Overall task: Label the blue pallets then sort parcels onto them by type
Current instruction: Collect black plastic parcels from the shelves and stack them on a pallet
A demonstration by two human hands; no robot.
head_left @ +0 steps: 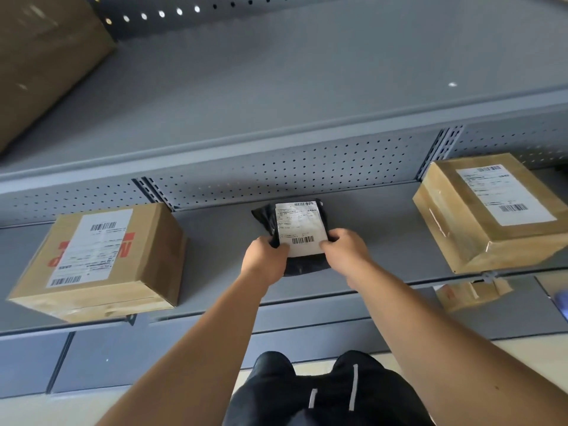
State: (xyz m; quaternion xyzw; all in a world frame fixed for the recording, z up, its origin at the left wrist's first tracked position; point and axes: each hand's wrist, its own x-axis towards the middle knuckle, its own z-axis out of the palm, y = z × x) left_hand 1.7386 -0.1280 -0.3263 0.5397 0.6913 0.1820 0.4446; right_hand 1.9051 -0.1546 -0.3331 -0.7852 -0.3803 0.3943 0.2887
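Right of the left box [101, 256], gripping the black parcel [299, 224] in the middle of the shelf [384, 229] with left hand [266, 253] and right hand [344, 250] on its near corners, fingers [281, 248] curled tight on it, long side pointing at the back edge, left of the right box [491, 210].

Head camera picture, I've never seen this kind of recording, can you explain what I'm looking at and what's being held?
There is no machine here. A person wears one camera on the head, looking forward and down, so you see their own arms reaching out. The left hand and right hand both grip the near end of a black bagged parcel bearing a white label. It is at a grey metal shelf; whether it is lifted off I cannot tell. The left cardboard box and the right cardboard box stand on that shelf, both labelled and apart from the parcel.
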